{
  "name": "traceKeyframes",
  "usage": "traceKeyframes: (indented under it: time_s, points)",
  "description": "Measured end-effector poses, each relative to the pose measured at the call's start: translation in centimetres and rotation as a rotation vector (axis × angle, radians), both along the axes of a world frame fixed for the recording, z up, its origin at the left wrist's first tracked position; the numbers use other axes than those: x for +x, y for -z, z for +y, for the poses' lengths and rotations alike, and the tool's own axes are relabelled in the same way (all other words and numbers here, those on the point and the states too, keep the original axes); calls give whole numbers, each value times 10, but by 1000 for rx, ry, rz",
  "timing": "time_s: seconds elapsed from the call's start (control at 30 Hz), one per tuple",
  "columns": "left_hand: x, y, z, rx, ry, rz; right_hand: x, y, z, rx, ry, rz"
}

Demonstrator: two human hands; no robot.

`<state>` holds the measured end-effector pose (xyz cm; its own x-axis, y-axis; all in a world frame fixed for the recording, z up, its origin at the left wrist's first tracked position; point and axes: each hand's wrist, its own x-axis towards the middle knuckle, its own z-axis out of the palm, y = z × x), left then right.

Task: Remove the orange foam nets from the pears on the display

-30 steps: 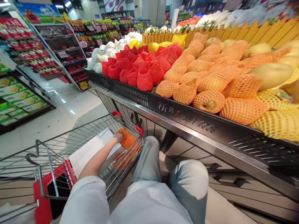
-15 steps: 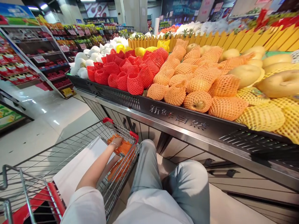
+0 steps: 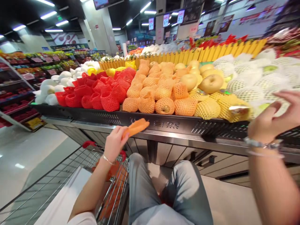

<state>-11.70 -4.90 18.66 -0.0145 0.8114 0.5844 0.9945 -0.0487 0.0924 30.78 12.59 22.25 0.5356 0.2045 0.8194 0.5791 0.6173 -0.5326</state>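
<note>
My left hand is closed on a flattened orange foam fruit net, held in front of the display's front edge, above the cart's end. At the right, my right hand is raised with its fingers apart, by round fruit in white foam nets. No held thing shows in it. Nearest to it on the left lies fruit in yellow foam nets. Fruit in orange nets fills the middle of the black display tray. More orange nets lie in the shopping cart, partly hidden behind its wires.
The wire shopping cart stands at my left against the counter, with a white board inside it. Red-netted fruit and white-wrapped fruit sit at the display's left. A yellow picket fence borders its back.
My left hand has risen out of the cart and now holds an orange foam net. My right hand has come into view at the right. The view has turned rightward.
</note>
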Motion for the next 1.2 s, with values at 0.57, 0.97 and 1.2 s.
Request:
traceKeyframes:
  time_s: [0.57, 0.97, 1.2]
  points:
    - [106, 133, 59, -263, 677, -1429, -155, 175, -111, -464, -782, -398]
    - [99, 132, 75, -525, 612, -1621, -170, 181, -118, -440, -706, -367]
    - [100, 135, 82, -497, 711, -1691, -183, 187, -120, -562, -768, -63]
